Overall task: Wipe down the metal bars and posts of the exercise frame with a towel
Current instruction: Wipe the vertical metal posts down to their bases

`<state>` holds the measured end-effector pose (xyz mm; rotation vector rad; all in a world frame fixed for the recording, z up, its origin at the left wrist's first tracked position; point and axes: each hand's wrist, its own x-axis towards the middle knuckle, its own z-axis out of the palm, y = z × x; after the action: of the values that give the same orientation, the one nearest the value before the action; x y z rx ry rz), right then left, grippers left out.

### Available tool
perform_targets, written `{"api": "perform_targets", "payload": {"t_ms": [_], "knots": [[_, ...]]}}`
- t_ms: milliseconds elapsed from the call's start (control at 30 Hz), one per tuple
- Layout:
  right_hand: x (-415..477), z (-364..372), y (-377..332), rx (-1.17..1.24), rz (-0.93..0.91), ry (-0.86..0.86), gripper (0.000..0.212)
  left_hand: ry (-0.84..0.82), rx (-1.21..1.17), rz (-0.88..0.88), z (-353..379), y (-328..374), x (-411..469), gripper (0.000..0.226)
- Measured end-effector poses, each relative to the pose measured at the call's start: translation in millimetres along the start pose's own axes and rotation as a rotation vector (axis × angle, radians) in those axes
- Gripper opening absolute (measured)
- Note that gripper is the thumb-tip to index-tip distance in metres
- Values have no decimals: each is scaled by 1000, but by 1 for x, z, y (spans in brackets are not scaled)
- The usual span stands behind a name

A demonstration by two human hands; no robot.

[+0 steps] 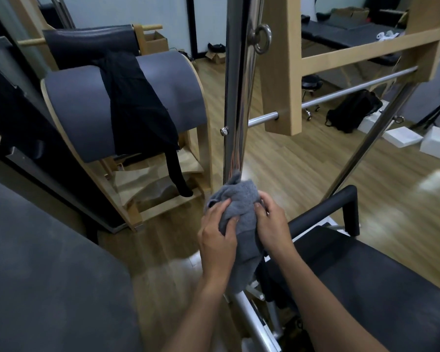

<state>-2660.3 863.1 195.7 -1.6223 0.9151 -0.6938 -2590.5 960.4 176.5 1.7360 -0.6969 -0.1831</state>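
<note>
Your two hands meet just below the middle of the view, toward 6 o'clock, both gripping the grey towel [240, 214]; your left hand [217, 233] holds it from the 9 o'clock side with fingers curled into the cloth, and your right hand [273, 224] pinches it from the 3 o'clock side, fingertips pressed into the folds. The towel is bunched against the lower part of the vertical chrome post [235, 97], hiding the post at that height; a loose tail of cloth hangs down between your wrists toward 6 o'clock. The post runs straight up to 12 o'clock, with an eye bolt [262, 38] fixed on its right side near the top and a small screw head on its left side at mid-height. From the post a horizontal metal bar [341, 91] runs toward 2 o'clock, passing through a wooden frame upright [281, 85]; a second, slanted metal post [366, 148] stands at 3 o'clock. A black padded footbar [323, 212] lies just right of your right hand, above a black upholstered bed [366, 280] at 4 o'clock. At 10 o'clock stands a grey padded ladder barrel [81, 110] with a black garment [135, 107] draped over it; a black backpack [351, 113] and white boxes [437, 146] sit on the wooden floor [290, 161] at 2 to 3 o'clock.
</note>
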Motion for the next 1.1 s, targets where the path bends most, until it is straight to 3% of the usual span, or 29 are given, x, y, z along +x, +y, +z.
{"api": "perform_targets", "payload": {"t_ms": [100,167,233,333,433,533,667,833,1100], "knots": [[-8,-8,2,-66,-11,-21,27,-37,-113,-60,-10,1,-2,30],[0,-7,-7,-43,-98,56,27,29,-160,-6,-12,6,10,30],[12,0,-17,70,-123,109,30,86,-121,59,-9,10,23,31],[16,8,-12,206,-2,73,31,74,20,115,-1,7,21,32],[1,4,2,108,100,1,26,10,38,102,-3,-6,10,30],[-10,-4,0,-22,51,-12,20,-12,-16,74,-13,-9,14,28],[-3,12,-22,-86,-251,171,31,127,-91,105,-19,9,35,26],[3,37,-4,45,-221,317,24,87,-27,55,-13,5,38,29],[-13,17,-10,-71,-162,158,11,-62,-15,-61,-28,6,26,21]]}}
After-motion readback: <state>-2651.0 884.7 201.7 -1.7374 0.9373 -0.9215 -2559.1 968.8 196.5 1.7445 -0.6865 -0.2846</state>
